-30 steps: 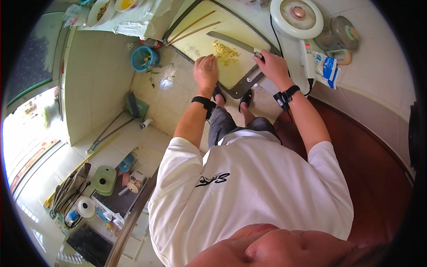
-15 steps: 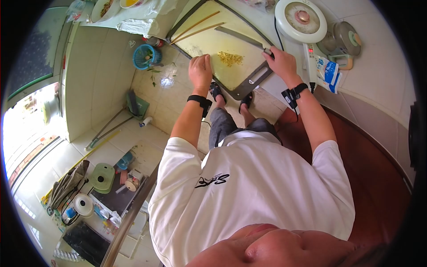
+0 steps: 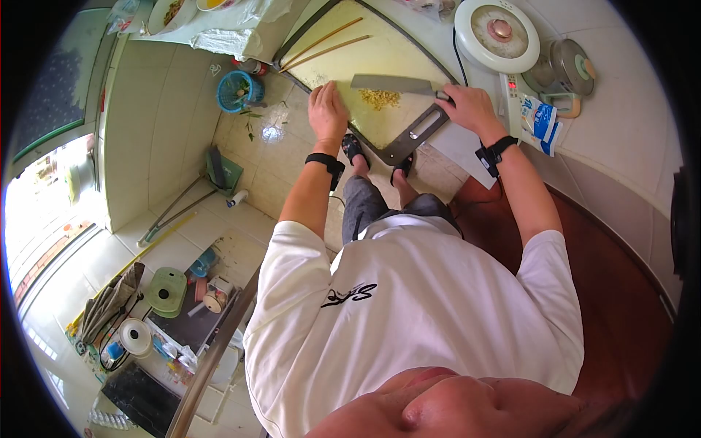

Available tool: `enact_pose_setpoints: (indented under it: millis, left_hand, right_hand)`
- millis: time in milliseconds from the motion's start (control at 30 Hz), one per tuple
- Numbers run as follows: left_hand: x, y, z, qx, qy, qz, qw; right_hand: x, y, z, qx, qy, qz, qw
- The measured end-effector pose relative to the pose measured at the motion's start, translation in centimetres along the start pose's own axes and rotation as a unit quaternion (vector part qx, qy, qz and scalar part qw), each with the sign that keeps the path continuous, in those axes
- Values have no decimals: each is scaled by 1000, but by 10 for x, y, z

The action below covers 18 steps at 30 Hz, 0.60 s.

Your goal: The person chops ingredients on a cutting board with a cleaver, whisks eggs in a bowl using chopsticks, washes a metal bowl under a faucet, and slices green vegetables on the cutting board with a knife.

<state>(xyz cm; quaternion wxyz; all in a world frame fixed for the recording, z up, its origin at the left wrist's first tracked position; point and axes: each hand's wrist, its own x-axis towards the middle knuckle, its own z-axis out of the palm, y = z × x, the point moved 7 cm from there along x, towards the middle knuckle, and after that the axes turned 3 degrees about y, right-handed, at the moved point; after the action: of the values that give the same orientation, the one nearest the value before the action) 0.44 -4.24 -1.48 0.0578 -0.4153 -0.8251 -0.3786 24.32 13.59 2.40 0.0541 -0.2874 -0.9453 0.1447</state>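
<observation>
Basket (image 3: 225,98) holds green scraps (image 3: 243,89); cutting board (image 3: 332,67) bears chopped bits (image 3: 380,100).

The knife (image 3: 393,84) looks smooth metal, the chopsticks (image 3: 326,53) wooden.

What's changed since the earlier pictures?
The knife has swung its far end downward in view, bringing it beside the chopped yellow pieces, which look more gathered than at first. The left hand has moved slightly away from them. The right hand still grips the knife; the chopsticks stay on the cutting board. Nothing was visibly let go.
</observation>
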Motion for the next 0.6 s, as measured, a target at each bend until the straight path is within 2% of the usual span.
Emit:
enact_pose_setpoints:
  millis: [100, 200, 267, 300, 367, 400, 433, 500, 533, 600]
  left_hand:
    - [-1, 4, 0, 11, -45, 17, 999]
    - [-6, 9, 7, 27, -72, 59, 995]
    - [-11, 12, 18, 26, -91, 87, 992]
    - [-12, 13, 21, 25, -92, 89, 992]
    - [-15, 17, 30, 26, -110, 86, 990]
    - [-15, 20, 33, 24, -111, 89, 990]
    - [-16, 22, 37, 22, -119, 82, 989]
    - [-17, 29, 43, 17, -128, 75, 989]
    - [-17, 32, 47, 14, -135, 63, 989]
    - [-20, 38, 53, 10, -144, 49, 988]
  right_hand:
    - [-18, -9, -4, 22, -10, -20, 1000]
    - [-34, -10, -4, 42, -34, 11, 998]
    - [-49, 4, 12, 95, -49, 126, 986]
    - [-55, 7, 25, 95, -48, 128, 986]
    - [-70, 20, 50, 315, 6, 190, 930]
    - [-76, 14, 55, 424, -50, 268, 864]
    - [-79, 10, 54, 424, -49, 270, 863]
    - [-96, 5, 74, 597, -106, 406, 684]
    - [-99, 1, 79, 618, -89, 423, 657]
    - [-103, -6, 86, 625, -85, 432, 645]
